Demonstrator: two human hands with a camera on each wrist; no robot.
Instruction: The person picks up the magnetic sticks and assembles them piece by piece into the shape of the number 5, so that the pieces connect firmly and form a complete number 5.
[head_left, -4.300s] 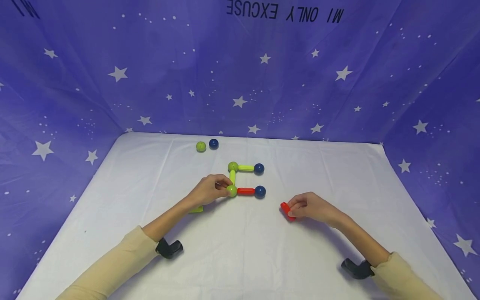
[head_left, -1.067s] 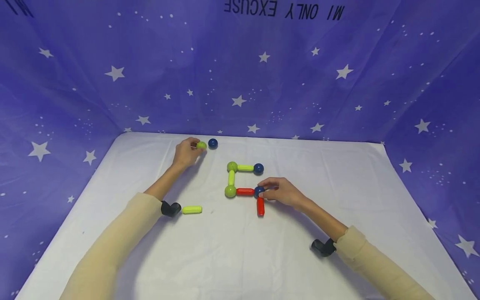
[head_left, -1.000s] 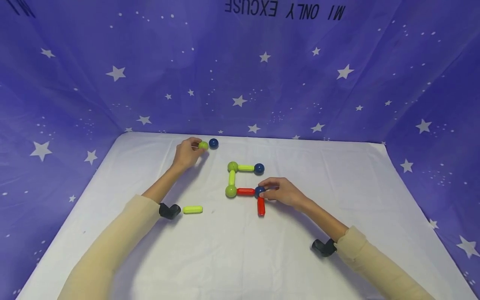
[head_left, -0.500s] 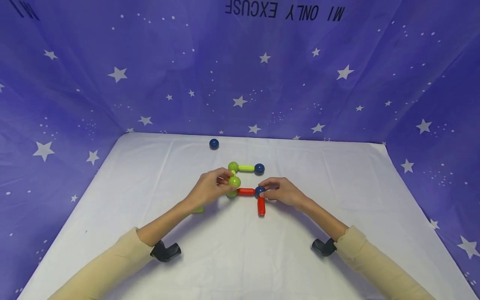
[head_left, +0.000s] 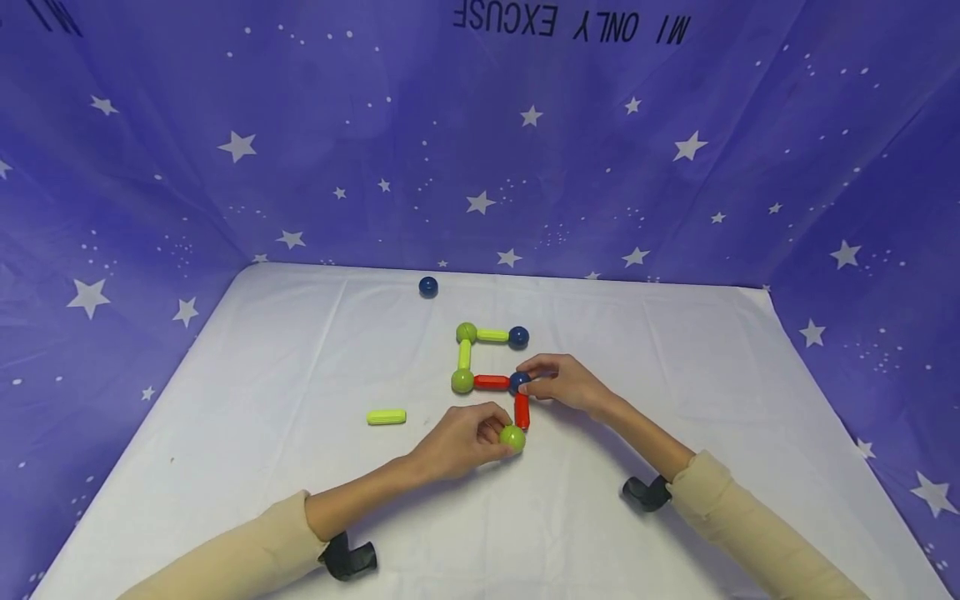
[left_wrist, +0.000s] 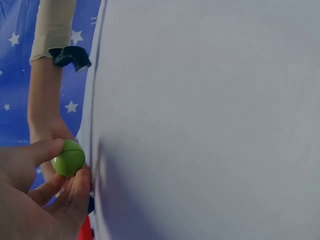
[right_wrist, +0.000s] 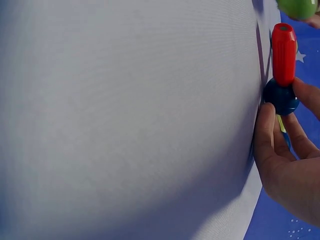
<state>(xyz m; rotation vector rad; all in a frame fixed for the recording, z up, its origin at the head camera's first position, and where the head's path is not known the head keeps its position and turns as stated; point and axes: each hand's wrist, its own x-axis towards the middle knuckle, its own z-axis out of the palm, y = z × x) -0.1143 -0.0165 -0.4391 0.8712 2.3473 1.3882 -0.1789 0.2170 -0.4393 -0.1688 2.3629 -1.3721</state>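
Note:
My left hand [head_left: 465,440] pinches a green ball [head_left: 512,438] between thumb and fingers, close by the free end of a red rod [head_left: 522,411]. In the left wrist view the same green ball [left_wrist: 69,158] shows a seam line. My right hand [head_left: 567,385] holds a dark blue ball [head_left: 518,382] with thumb and fingertips. From that ball the red rod points toward the near edge, and another red rod [head_left: 492,382] runs left to a green ball [head_left: 462,381]. The right wrist view shows a small hole in the end of the near red rod [right_wrist: 284,55].
A yellow-green rod [head_left: 465,355] joins the left green ball to a farther green ball [head_left: 467,333]; another rod [head_left: 492,335] links that to a blue ball [head_left: 518,337]. Loose on the white tablecloth [head_left: 637,333] lie a yellow-green rod [head_left: 386,417] and a blue ball [head_left: 428,287].
My left hand has taken the green ball from the back left and brought it forward and right to the red rod. Earlier, my right hand brought that rod to the blue ball; lately it stays still.

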